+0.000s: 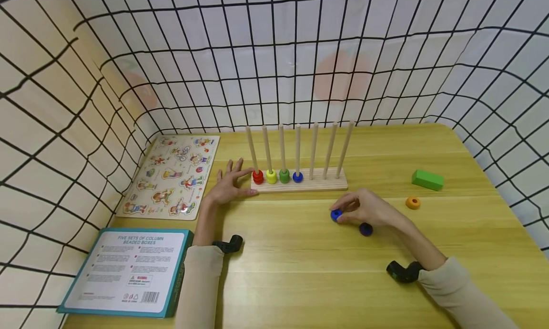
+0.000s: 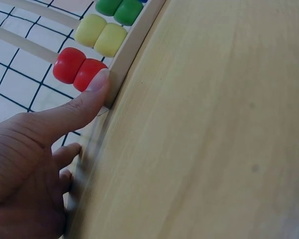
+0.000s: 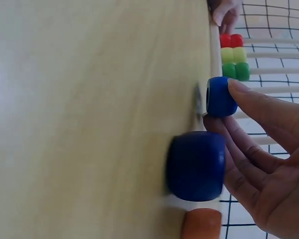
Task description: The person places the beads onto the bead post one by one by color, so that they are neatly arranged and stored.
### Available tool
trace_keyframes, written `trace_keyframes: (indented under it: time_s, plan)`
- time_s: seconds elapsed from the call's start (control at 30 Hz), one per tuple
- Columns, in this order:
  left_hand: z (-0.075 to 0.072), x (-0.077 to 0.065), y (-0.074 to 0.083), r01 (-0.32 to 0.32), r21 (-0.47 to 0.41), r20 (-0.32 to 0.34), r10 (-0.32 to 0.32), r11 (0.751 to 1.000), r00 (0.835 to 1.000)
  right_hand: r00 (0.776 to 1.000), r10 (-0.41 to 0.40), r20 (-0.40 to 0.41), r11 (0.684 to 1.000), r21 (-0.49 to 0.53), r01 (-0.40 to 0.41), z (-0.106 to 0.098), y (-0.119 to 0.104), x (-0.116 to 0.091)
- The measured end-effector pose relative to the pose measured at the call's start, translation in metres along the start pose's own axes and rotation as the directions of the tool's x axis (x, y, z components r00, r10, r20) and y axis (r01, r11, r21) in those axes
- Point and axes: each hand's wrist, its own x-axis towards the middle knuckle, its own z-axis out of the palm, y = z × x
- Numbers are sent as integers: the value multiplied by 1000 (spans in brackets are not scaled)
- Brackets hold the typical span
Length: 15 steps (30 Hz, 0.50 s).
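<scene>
In the head view I have the seven-peg rack (image 1: 300,186) as my landmark, near the far edge of the wooden table (image 1: 300,276). The left hand (image 1: 227,188) pinches its left end between thumb and index finger, other fingers spread. The right hand (image 1: 366,208), well apart, pinches a blue bead (image 1: 335,215) in front of the rack's right end, with a strip of bare wood between bead and rack. Just beside that hand lies a dark blue bead (image 1: 366,229); right of the rack I see an orange bead (image 1: 413,203) and a green block (image 1: 427,179). The puzzle board (image 1: 169,179) and the teal-edged box (image 1: 124,272) bound my room on the left.

In the left wrist view I see the thumb pressing the rack's front edge, beside two red beads.

In the right wrist view the held bead, clamped between thumb and fingers, shows its hole side-on, the rack behind it.
</scene>
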Motion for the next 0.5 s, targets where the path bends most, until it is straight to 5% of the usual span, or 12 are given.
trace_keyframes:
  time_s: [0.23,0.5]
  plan:
    - [0,1,1,-5,3,1,5,1000,1000,999,-31,-29,999,-39,30,-10,-16,1]
    - [-1,0,0,-2,16,3,2,1000,1000,986,-116,-120,993,-40,111,-34,-59,5]
